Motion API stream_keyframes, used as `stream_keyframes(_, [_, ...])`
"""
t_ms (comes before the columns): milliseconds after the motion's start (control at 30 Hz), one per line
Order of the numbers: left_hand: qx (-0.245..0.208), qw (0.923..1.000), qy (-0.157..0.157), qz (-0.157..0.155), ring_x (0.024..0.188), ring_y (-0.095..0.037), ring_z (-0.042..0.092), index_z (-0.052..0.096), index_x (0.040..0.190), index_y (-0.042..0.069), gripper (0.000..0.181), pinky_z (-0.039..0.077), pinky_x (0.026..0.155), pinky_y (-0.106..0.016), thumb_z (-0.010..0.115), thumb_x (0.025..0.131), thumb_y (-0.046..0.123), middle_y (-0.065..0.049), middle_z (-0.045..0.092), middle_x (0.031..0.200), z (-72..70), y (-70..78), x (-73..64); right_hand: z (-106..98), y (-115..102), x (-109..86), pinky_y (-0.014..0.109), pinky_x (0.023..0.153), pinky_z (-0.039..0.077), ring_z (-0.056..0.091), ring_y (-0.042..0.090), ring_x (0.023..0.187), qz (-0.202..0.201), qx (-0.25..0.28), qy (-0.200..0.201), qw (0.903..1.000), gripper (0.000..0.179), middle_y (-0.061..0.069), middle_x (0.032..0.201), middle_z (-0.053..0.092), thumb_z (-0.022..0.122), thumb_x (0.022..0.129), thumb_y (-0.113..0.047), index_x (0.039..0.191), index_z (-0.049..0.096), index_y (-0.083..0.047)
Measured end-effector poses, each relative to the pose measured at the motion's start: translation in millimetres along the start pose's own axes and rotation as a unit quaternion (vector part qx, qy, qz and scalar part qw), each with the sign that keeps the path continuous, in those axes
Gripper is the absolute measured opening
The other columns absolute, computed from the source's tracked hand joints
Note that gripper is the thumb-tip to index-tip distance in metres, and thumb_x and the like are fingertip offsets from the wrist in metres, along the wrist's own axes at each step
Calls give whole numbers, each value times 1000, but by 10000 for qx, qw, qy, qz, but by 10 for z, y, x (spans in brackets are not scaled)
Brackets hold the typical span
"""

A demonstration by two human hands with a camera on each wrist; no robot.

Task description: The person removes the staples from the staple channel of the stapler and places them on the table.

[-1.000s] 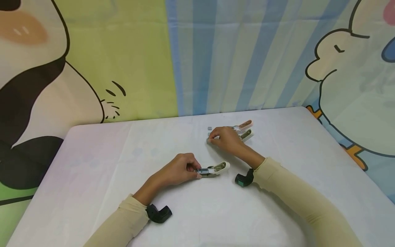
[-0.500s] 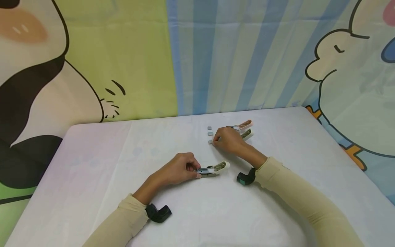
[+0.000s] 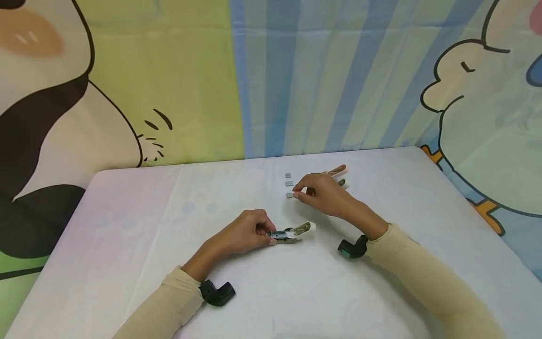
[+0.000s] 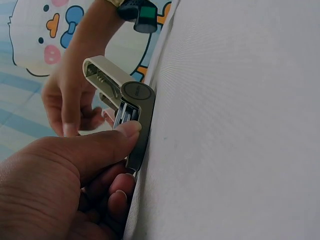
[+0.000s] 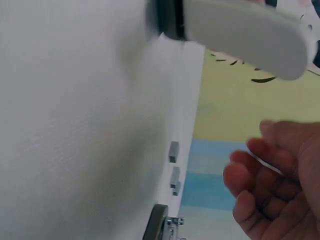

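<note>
My left hand point(image 3: 245, 231) grips the front end of a stapler point(image 3: 302, 229) with a white and olive-green handle. In the left wrist view that stapler point(image 4: 138, 107) has its top swung up, and the thumb presses beside its metal channel. Farther back, my right hand point(image 3: 325, 194) hovers with thumb and forefinger apart, beside the nearest of three small grey staple blocks point(image 3: 289, 195). The right wrist view shows its loosely curled fingers point(image 5: 245, 202) holding nothing.
Behind my right hand lie an orange-handled stapler point(image 3: 338, 170) and a green-handled stapler point(image 3: 342, 182), both partly hidden. The other two staple blocks point(image 3: 289, 183) form a column with the nearest one. A patterned curtain point(image 3: 275, 94) stands at the white table's point(image 3: 127, 226) far edge.
My right hand has drawn away to the right from the nearest staple block, and its thumb and forefinger have parted. My left hand and its stapler have stayed in place.
</note>
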State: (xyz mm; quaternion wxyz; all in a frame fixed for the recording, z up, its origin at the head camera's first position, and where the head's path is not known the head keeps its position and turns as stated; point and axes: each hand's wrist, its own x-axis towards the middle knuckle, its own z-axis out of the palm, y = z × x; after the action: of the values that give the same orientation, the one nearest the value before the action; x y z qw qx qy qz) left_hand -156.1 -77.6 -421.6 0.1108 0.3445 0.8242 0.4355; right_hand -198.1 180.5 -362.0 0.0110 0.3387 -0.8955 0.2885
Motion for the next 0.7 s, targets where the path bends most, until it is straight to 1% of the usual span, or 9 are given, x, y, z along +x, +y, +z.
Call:
stream_keyframes(133, [4, 10000, 25, -16, 68, -8, 54, 73, 91, 9, 14, 48, 60, -25, 82, 80, 12, 6, 57, 79, 3, 12, 5, -56, -65, -128, 27, 59, 46, 53, 9, 67, -315, 299, -516, 9977, 21, -7, 94, 66, 68, 94, -23, 107, 73, -8])
stream_keyframes(233, [20, 10000, 47, 28, 68, -8, 55, 73, 91, 8, 14, 48, 60, -25, 82, 79, 11, 6, 57, 79, 2, 8, 2, -74, -100, -213, 27, 60, 47, 54, 9, 69, -479, 445, -856, 9942, 26, -4, 98, 67, 69, 93, -28, 108, 72, -8])
stream_keyframes(367, [18, 10000, 64, 12, 68, -8, 54, 74, 91, 9, 14, 47, 60, -25, 82, 80, 12, 6, 57, 79, -4, 4, -6, -90, -126, -304, 26, 61, 47, 56, 9, 73, -496, 561, -1230, 9896, 38, 2, 103, 67, 73, 88, -36, 113, 70, -8])
stream_keyframes(433, [-11, 10000, 75, 1, 68, -8, 54, 74, 90, 10, 14, 47, 60, -25, 82, 80, 13, 6, 58, 80, -2, 2, -5, -96, -121, -336, 27, 62, 48, 56, 9, 73, -560, 578, -1369, 9873, 40, 0, 102, 67, 75, 86, -37, 113, 70, -8])
stream_keyframes(500, [-23, 10000, 82, -9, 69, -8, 54, 74, 90, 10, 14, 47, 60, -25, 82, 80, 13, 6, 58, 80, 4, -1, -3, -97, -104, -363, 28, 63, 48, 56, 8, 73, -662, 586, -1447, 9855, 35, -3, 98, 66, 76, 86, -35, 110, 71, -9])
stream_keyframes(600, [-29, 10000, 72, -58, 69, -8, 54, 73, 90, 10, 14, 48, 61, -25, 82, 80, 13, 6, 58, 81, 9, 6, -5, -95, -84, -389, 29, 63, 49, 56, 6, 73, -817, 596, -1529, 9831, 24, -5, 94, 65, 76, 87, -27, 104, 73, -11])
stream_keyframes(700, [-7, 9999, 41, -118, 70, -9, 54, 73, 90, 10, 14, 48, 62, -25, 82, 80, 13, 6, 58, 82, 12, 21, -10, -88, -74, -416, 27, 63, 49, 56, 5, 72, -802, 561, -1582, 9825, 18, -6, 93, 65, 76, 87, -20, 103, 74, -11])
